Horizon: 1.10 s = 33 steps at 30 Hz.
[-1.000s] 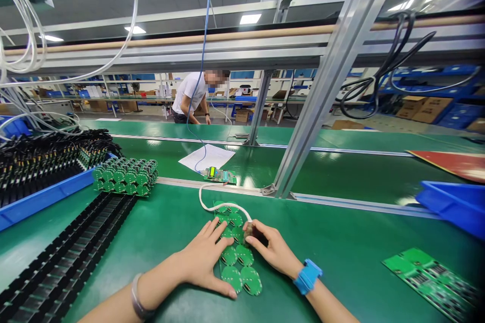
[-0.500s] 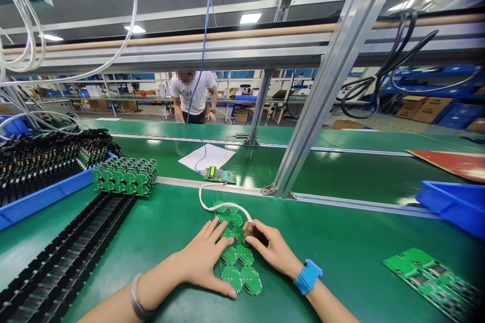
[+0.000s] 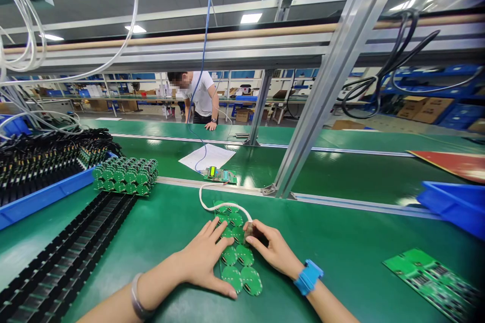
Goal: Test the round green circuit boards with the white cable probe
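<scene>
A panel of round green circuit boards [image 3: 232, 278] lies on the green bench, made of two joined columns. My left hand [image 3: 204, 255] rests flat with spread fingers over the panel's left side, covering part of it. Between the thumb and fingers of my right hand [image 3: 275, 250] is a brownish probe connector [image 3: 248, 232], held against the panel's right column. Its tip is hidden. From it a white cable [image 3: 206, 204] loops back to a small green tester board [image 3: 220, 175] with a lit yellow-green display. A blue cable also runs to that board.
Stacked round boards [image 3: 125, 176] stand at the end of a black slotted rack [image 3: 71, 252] on the left, beside a blue tray [image 3: 56, 189] of wired parts. A rectangular circuit panel [image 3: 432, 282] and blue bin [image 3: 454, 204] are at right. A metal post [image 3: 322, 106] rises ahead.
My hands, the connector and the panel hold the same position. Across the bench, the other person has leaned forward and turned, one hand now on the far table edge.
</scene>
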Motion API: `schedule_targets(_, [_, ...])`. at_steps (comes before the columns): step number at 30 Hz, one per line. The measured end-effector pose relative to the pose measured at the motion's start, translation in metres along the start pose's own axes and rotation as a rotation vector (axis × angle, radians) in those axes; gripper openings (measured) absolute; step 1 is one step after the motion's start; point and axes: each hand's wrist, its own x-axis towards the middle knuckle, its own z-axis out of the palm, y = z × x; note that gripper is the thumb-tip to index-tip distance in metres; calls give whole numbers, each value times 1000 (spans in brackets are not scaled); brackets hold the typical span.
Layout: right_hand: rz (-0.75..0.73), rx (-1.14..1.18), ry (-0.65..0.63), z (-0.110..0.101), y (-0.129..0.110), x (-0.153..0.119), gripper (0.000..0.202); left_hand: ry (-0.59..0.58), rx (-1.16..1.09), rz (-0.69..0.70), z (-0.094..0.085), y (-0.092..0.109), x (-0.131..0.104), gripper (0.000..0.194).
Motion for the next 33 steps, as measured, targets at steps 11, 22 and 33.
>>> schedule_targets(11, [10,-6,0,0,-1,0,27,20,-6,12,1,-1,-1,110])
schedule_targets(22, [28,17,17,-1,0,-1,26,20,-6,10,1,-2,0,109])
schedule_targets(33, [121,259,-24,-1,-1,-4,37,-33,39,-87,-16,-4,1,109])
